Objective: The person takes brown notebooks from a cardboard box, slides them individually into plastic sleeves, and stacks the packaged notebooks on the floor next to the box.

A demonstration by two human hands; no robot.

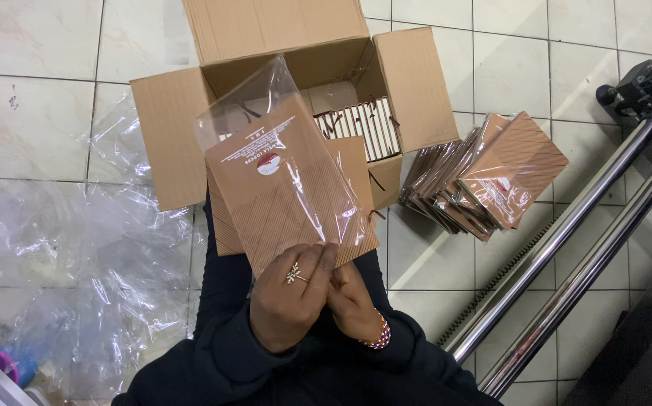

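Head view, looking down at the floor. I saw the left hand (290, 301) and the right hand (356, 304) brought together at the lower edge of a brown card booklet (284, 203) that sat inside a clear plastic sleeve (266, 98). The fingers of both hands were pinched shut on the sleeve's bottom edge, the left hand, which wore a ring, lying partly over the right. The booklet was held upright above the lap, in front of an open cardboard box (296, 90). The sleeve's mouth stood empty above the booklet's top edge and looked unsealed. A second brown booklet (352, 169) showed just behind the held one; I could not tell whether it was sleeved.

Inside the box, a row of booklets (360, 128) stood on edge, apparently without sleeves, filling only part of the space. To the right, on the tiled floor (33, 113), lay a leaning stack of sleeved booklets (491, 177), well apart from the hands. To the left lay a loose heap of crumpled clear plastic (78, 256). Two metal tripod legs (566, 256) crossed the lower right corner.

I judged the work to be partly through: one stack was bagged, one piece was in hand with its sleeve not yet closed, and a good share remained in the box.
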